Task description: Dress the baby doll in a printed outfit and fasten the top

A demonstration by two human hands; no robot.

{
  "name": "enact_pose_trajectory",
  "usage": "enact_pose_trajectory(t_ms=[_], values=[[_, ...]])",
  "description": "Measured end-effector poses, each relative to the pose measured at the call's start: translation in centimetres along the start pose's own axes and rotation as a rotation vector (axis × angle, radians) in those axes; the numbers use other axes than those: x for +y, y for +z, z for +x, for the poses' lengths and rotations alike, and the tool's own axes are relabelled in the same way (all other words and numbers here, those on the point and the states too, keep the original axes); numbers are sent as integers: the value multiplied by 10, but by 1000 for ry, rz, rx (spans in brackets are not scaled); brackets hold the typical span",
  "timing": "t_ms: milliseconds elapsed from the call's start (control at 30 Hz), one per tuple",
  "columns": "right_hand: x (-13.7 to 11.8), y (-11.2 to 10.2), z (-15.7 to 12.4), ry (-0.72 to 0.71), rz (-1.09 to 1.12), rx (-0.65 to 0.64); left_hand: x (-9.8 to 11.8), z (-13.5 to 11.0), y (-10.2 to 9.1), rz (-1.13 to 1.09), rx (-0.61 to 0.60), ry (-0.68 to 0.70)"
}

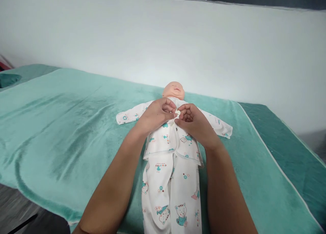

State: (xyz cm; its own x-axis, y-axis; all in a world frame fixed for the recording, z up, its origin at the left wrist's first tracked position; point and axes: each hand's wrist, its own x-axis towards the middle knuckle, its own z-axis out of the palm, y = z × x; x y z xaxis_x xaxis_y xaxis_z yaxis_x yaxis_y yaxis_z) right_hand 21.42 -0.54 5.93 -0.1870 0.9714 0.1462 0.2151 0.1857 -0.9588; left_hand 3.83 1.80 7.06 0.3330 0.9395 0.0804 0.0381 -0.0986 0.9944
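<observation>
A baby doll (173, 90) lies on its back, wearing a white long-sleeved shirt (158, 140) printed with small animals. Its sleeves spread out to both sides. At the chest, a small white button (178, 112) shows between my two hands. My left hand (158, 113) pinches the shirt's front edge just left of the button. Thumb and fingers of my right hand (195, 121) close on the shirt front at the button's right side. Exactly how the fingertips grip the cloth is partly hidden. Matching white trousers (158, 193) cover the doll's legs, between my forearms.
The doll rests on a light green plush blanket (63, 125) over a bed-like surface. Darker green cloth (285, 142) shows at the right. A white wall (163, 40) rises right behind the doll's head. Grey floor (15, 203) is visible at the lower left.
</observation>
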Motion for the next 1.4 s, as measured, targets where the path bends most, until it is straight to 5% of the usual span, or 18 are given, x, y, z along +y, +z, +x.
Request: enact_pose_trajectory(t_ms=[167,333,467,700,1100,1400], values=[[-9,-5,-6,83,-51,52,-3,-9,-6,145,-15,96],[-30,-8,-28,75,-466,25,-4,-27,-18,254,-114,76],[-40,5,-39,53,-681,-22,-5,-33,-19,290,-220,92],[-38,30,-37,104,-983,105,-7,-31,-8,350,-154,159],[-31,-12,-37,168,-277,-162,-10,-28,-2,429,-137,241],[-21,-5,-33,109,56,-63,-6,-32,-2,203,-136,163]])
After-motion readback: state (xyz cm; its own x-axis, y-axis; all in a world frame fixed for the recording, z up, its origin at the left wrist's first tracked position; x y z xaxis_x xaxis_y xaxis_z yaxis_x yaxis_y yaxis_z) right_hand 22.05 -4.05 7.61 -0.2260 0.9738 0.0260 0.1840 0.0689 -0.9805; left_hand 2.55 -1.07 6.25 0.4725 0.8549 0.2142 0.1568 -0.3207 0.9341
